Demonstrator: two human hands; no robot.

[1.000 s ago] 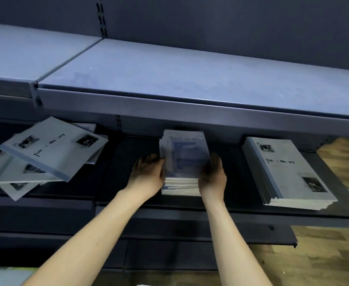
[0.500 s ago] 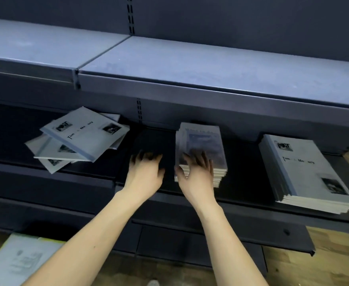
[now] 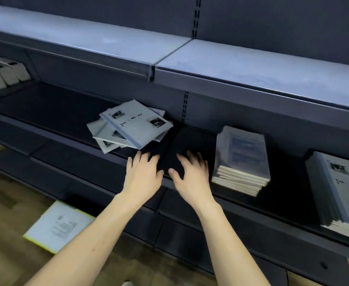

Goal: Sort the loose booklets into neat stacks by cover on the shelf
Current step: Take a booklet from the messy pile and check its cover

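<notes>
A messy pile of loose grey booklets (image 3: 132,126) with small photos on the cover lies askew on the dark shelf (image 3: 45,112). To its right stands a neat stack of blue-printed booklets (image 3: 241,153). A second neat stack of grey photo-cover booklets (image 3: 343,188) sits at the far right. My left hand (image 3: 143,175) and my right hand (image 3: 190,175) hover side by side over the bare shelf between the loose pile and the blue stack, fingers spread, holding nothing.
An upper shelf (image 3: 252,65) overhangs the working shelf. Small grey items (image 3: 2,73) line the far left. A booklet with a yellow edge (image 3: 57,226) lies on the wooden floor below the shelf front.
Both hands have left the blue-printed stack and moved left toward the loose pile. The view has swung left as well.
</notes>
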